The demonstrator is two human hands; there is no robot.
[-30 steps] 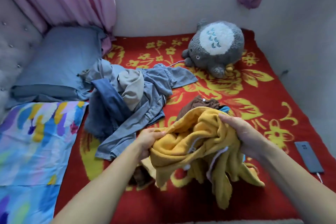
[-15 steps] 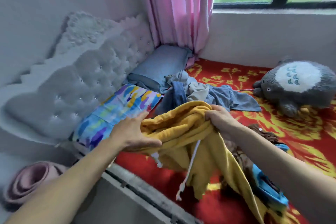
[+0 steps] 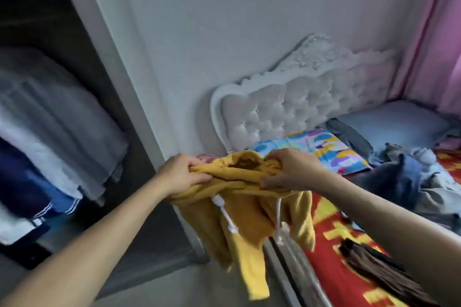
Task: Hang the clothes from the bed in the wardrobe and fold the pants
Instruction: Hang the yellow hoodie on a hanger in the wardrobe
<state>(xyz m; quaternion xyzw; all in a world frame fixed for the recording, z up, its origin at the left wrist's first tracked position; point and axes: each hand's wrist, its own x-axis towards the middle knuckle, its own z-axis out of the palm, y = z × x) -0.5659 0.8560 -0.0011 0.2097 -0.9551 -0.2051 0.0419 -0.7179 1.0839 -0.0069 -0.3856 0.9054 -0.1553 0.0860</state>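
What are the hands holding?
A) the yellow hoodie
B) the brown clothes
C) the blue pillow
A: the left hand and right hand both grip the yellow hoodie, with its white cords dangling.

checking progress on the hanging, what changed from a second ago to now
The yellow hoodie has come up off the bed and been carried left, toward the wardrobe; it now hangs beside the bed edge. The left hand and right hand shifted their grip to its neck opening. The blue-grey clothes pile and brown garment stayed on the bed.
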